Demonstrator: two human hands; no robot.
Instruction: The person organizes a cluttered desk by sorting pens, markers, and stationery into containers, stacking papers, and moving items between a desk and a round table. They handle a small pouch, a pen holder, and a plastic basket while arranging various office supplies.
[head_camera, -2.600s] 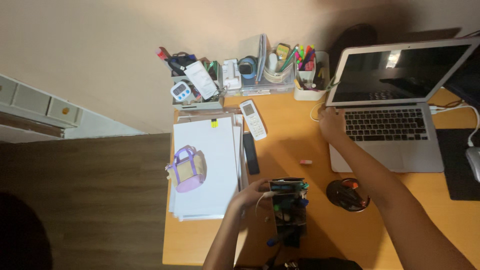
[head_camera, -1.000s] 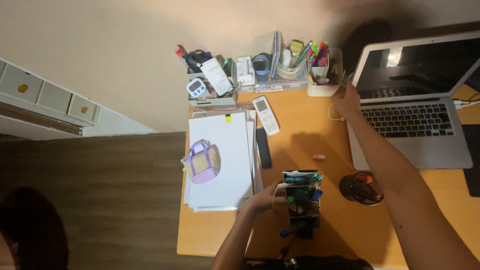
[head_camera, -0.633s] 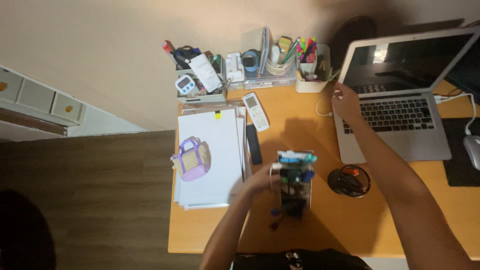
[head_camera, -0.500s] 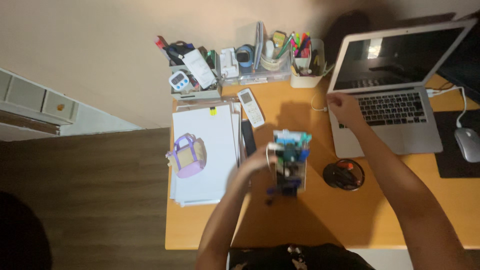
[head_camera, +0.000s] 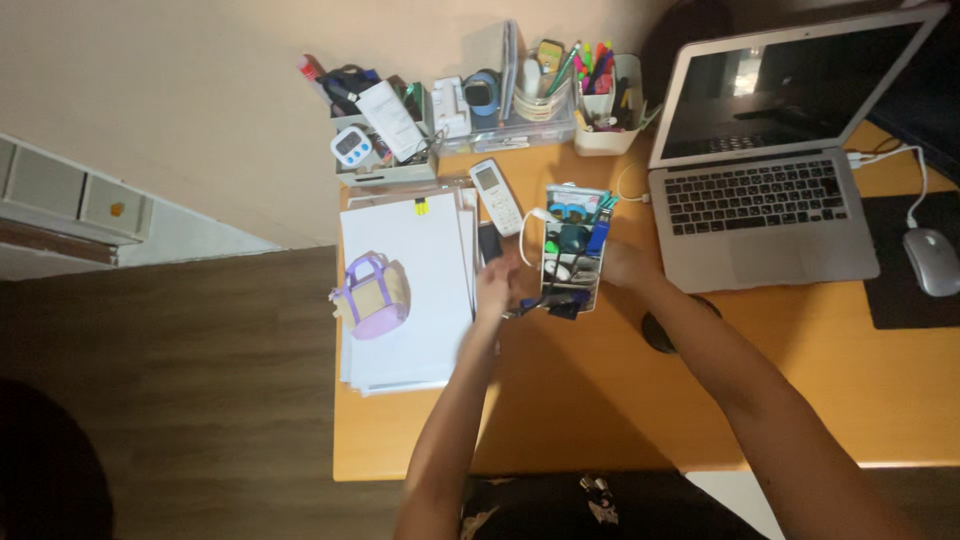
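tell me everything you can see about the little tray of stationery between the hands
The small white rectangular organiser tray is an open-topped box, plastic by the look of it, crammed with blue, teal and dark pens and small tools, some poking past its ends. It sits lengthwise over the orange wooden desk, between the stack of white paper and the silver laptop. The left hand is at its left side, the right hand at its right; whether it is lifted is unclear.

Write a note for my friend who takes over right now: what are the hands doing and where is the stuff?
Left hand: on the left side of the small box of pens and bits.
Right hand: on its right side.
The box sits between the white remote and the laptop, beside the paper stack with a purple toy bag.
Done: both hands are on the box.
Left: whether it is lifted off the desk is unclear.
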